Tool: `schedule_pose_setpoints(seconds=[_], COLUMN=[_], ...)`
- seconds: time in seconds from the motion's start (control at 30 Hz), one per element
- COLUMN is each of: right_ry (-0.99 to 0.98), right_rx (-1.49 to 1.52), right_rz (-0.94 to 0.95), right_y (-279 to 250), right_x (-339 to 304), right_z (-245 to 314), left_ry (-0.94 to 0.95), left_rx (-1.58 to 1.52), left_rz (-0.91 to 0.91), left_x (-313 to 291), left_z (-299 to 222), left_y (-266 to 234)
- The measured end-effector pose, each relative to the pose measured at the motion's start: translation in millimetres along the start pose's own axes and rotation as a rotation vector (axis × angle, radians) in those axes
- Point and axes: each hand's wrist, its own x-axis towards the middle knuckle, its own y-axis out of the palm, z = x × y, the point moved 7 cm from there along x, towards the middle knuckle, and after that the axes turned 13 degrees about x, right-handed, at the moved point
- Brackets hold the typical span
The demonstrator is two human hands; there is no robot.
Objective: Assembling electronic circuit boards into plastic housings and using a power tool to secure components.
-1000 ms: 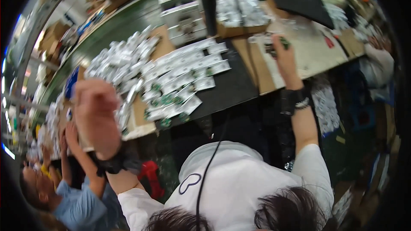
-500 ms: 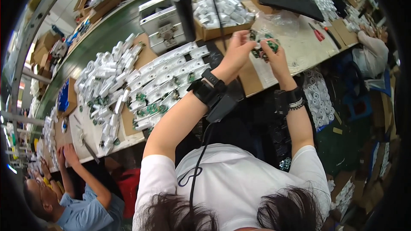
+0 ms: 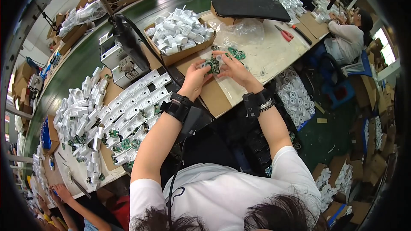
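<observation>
L hand (image 3: 195,79) & R hand (image 3: 237,72) meet above the worktable (image 3: 274,55). Fingers of both are closed on a small cluster of green PCBs (image 3: 213,65), held btwn the L & R fingertips; exact contact of each finger partly hidden. Extra green boards (image 3: 236,53) lie just beyond the R fingers, w/ a clear plastic bag (image 3: 248,30) past them & a black panel (image 3: 246,2) further out. Red-handled pliers (image 3: 284,34) are to the R of the R fingers, well apart, w/ a red-and-black tool (image 3: 302,34) next to them. Cardboard box (image 3: 192,52) of white plastic pcs (image 3: 177,30) is near, beyond & L of the L fingers. Metal machine (image 3: 122,66) stands well L of the fingers; rows of white strips (image 3: 137,107) lie L of them, closer to the body.
</observation>
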Motion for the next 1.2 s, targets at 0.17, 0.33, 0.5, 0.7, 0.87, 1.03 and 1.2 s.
schedule_pose_setpoints(seconds=[0.17, 0.33, 0.5, 0.7, 0.87, 1.03, 1.2], right_ry=[0.029, -0.054, -0.049, -0.239, -0.486, -0.364, -0.444], right_rx=[-0.112, -0.185, -0.224, -0.468, -0.733, -0.62, -0.575], right_rz=[-0.002, 0.07, -0.033, -0.066, 0.024, -0.12, -0.216], right_y=[-8, 2, -20, -28, -1, -18, -5], right_x=[6, 11, 10, 16, 14, 14, 8], right_z=[-12, -8, 0, -1, 13, 9, 4], left_ry=[-0.108, 0.121, 0.088, 0.233, 0.382, 0.257, 0.306], left_rx=[0.247, 0.364, 0.086, 0.194, 0.397, 0.231, 0.452], left_rz=[0.028, -0.07, -0.116, -0.143, -0.158, -0.188, -0.246], left_x=[-7, 5, 7, 13, 7, 6, 18], left_z=[-2, -4, -1, -1, -9, -4, 7], left_y=[10, 5, 0, -5, -4, -3, -11])
